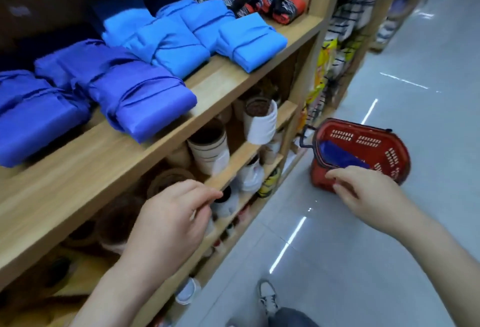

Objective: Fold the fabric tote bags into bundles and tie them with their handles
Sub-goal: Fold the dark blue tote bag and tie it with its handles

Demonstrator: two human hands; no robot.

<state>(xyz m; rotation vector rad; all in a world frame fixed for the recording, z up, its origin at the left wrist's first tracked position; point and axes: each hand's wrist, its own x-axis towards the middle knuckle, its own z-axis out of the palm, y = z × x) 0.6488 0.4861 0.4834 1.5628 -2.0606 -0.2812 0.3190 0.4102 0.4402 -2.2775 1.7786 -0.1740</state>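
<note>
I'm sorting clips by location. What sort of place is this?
Probably a shop aisle: wooden shelves stacked with tied bag bundles, a red shopping basket on the floor.

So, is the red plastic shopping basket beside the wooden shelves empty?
No, a piece of dark blue fabric lies inside the red plastic shopping basket.

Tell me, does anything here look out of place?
Only one thing: a blue bag lies loose in the red basket on the floor, while the other bags sit as tied bundles on the shelf.
</note>
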